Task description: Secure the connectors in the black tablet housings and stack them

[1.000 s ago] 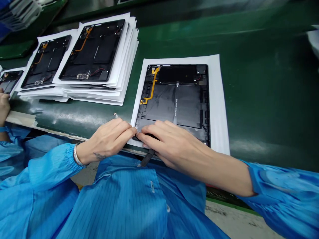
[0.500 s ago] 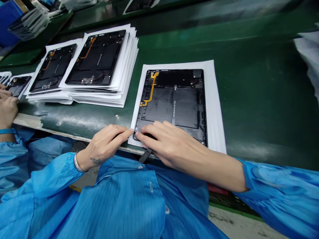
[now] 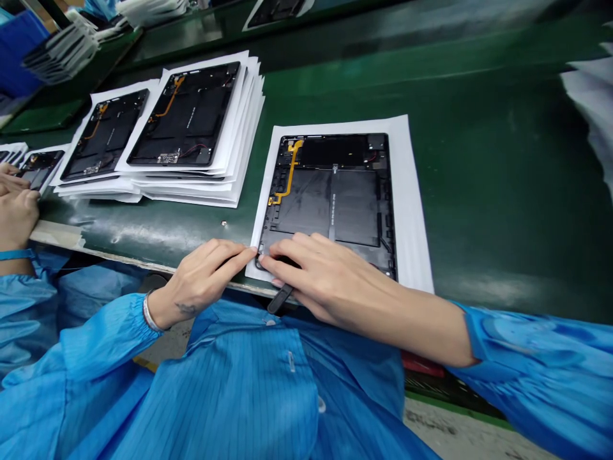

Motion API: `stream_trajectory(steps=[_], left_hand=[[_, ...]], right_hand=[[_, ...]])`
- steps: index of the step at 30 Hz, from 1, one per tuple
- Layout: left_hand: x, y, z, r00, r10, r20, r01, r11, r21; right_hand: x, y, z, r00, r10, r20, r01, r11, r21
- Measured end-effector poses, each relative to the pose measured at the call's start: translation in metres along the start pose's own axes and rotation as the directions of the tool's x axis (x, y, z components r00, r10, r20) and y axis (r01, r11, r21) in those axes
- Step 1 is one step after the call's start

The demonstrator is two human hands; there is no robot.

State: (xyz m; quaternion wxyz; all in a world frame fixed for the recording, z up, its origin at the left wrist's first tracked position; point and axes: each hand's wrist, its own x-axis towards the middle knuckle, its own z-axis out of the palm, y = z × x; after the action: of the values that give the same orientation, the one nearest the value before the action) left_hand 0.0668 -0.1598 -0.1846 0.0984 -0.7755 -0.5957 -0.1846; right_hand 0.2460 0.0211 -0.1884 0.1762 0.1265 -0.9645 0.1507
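An opened tablet (image 3: 357, 204) with black battery packs and an orange flex cable (image 3: 292, 172) lies on a white foam sheet (image 3: 414, 236) before me. My left hand (image 3: 211, 271) is closed, thumb and forefinger together at the tablet's lower left corner; anything between them is hidden. Bent over the same corner, my right hand (image 3: 325, 271) has its fingertips on the tablet's lower edge. A slim black tool (image 3: 281, 298) is tucked in it, with only the flat end showing; its kind is not clear.
Left of my tablet, two stacks of opened tablets (image 3: 189, 118) (image 3: 108, 134) lie interleaved with white sheets. A co-worker's hands (image 3: 16, 207) are at the far left edge. White sheets (image 3: 591, 102) stand at the right. The green bench's front edge (image 3: 158, 263) runs close to me.
The view has shifted very slightly. Both hands stay at the tablet's lower left corner, with hardly any visible finger movement.
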Motion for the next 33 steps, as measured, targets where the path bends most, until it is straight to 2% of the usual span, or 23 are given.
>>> stream_trajectory(steps=[6,14,17,20,22,25,27,29,31,33], left_hand=[[0.0,-0.001,-0.002,0.999,0.027,0.019,-0.028,0.999,0.037],[0.007,-0.006,-0.009,0.986,0.14,0.089,-0.151,0.98,0.129],[0.009,-0.005,-0.01,0.975,0.192,0.116,-0.212,0.957,0.196],[0.014,-0.007,-0.012,0.974,0.171,0.15,-0.192,0.972,0.135],[0.019,-0.012,-0.014,0.986,0.082,0.145,-0.083,0.997,0.002],[0.027,-0.019,-0.017,0.992,-0.063,0.113,0.082,0.982,-0.171],[0.029,-0.023,-0.017,0.991,-0.056,0.119,0.076,0.982,-0.173],[0.027,-0.025,-0.013,0.99,0.005,0.143,0.012,0.993,-0.115],[0.021,-0.025,-0.007,0.985,0.04,0.166,-0.028,0.997,-0.072],[0.016,-0.022,0.0,0.989,0.039,0.142,-0.031,0.998,-0.059]], right_hand=[[-0.001,-0.001,-0.002,1.0,-0.003,0.015,0.004,1.0,-0.011],[0.0,-0.001,-0.001,1.0,0.023,0.014,-0.023,1.0,0.002],[0.0,0.002,-0.005,0.998,0.039,-0.059,-0.035,0.997,0.066],[-0.001,0.007,-0.013,0.964,0.133,-0.23,-0.091,0.979,0.183],[-0.001,0.01,-0.02,0.927,0.199,-0.319,-0.123,0.963,0.242],[0.0,0.013,-0.029,0.869,0.259,-0.422,-0.16,0.954,0.255],[0.0,0.014,-0.032,0.829,0.31,-0.465,-0.211,0.944,0.253],[0.001,0.015,-0.033,0.8,0.35,-0.487,-0.25,0.933,0.259],[0.001,0.017,-0.032,0.805,0.36,-0.472,-0.248,0.926,0.284],[0.001,0.019,-0.032,0.835,0.368,-0.409,-0.254,0.917,0.308]])
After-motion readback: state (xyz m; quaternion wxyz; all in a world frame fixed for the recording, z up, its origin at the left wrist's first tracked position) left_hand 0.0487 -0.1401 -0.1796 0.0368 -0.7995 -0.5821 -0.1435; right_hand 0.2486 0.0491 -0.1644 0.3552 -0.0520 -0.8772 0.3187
